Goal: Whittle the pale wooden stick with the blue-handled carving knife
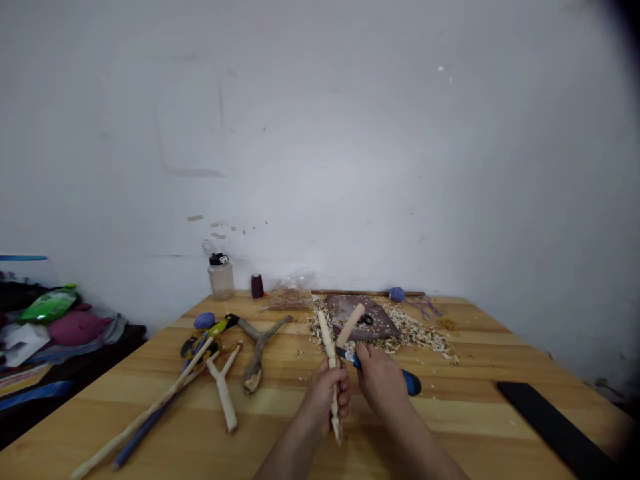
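Note:
A peeled, pale forked stick (326, 335) stands nearly upright, its two prongs pointing away from me. My left hand (321, 393) is wrapped around its lower part, and the carved lower end sticks out below the fist. My right hand (381, 379) is closed on a blue-and-black utility knife (413, 383). The knife's blade end is against or very close to the stick near the fork; exact contact is too small to tell. Behind both hands lies a dark mat (385, 325) strewn with wood shavings (417, 331).
To the left lie another peeled forked stick (225, 397), a bark-covered forked branch (257, 353), long sticks (145, 415) and yellow-black pruning shears (220, 327). A bottle (221, 279), thread spool (257, 287) and plastic bag (290, 297) stand at the back. A black flat object (550, 420) lies right.

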Demonstrator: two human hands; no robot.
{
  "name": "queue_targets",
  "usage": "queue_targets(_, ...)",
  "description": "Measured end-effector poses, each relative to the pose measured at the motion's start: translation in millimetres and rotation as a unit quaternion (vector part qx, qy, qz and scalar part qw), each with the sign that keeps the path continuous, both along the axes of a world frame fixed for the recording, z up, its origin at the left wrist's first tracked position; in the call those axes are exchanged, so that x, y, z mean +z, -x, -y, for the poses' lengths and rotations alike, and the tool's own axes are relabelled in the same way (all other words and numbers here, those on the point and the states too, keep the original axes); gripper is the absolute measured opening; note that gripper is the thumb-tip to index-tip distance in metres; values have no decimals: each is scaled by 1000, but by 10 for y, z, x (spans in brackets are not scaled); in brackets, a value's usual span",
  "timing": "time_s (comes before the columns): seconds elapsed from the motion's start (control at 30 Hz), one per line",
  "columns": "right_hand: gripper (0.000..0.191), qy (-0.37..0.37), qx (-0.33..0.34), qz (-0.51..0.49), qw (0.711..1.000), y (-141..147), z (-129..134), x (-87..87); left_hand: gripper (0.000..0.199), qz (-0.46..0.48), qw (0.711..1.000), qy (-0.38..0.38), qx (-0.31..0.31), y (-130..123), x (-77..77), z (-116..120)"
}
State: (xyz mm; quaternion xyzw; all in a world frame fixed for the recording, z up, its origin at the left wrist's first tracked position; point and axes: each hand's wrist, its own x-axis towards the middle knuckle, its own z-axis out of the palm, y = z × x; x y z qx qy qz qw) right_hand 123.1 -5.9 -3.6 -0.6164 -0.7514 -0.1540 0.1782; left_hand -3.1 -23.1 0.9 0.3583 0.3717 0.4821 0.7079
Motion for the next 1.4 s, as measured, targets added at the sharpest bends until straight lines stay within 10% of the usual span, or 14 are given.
queue_targets(0.6,21,4,-74,25,997,127,-8,-36,31,-93,994,13,50,-162,-90,46)
queue_targets(1.13,22,99,-70,-54,991,123,6,59,27,15,998,63,1,-135,-88,46)
queue_targets(1.4,14,151,149,-333,919,-78,-137,-51,27,64,988,64,-127,-59,-40,19)
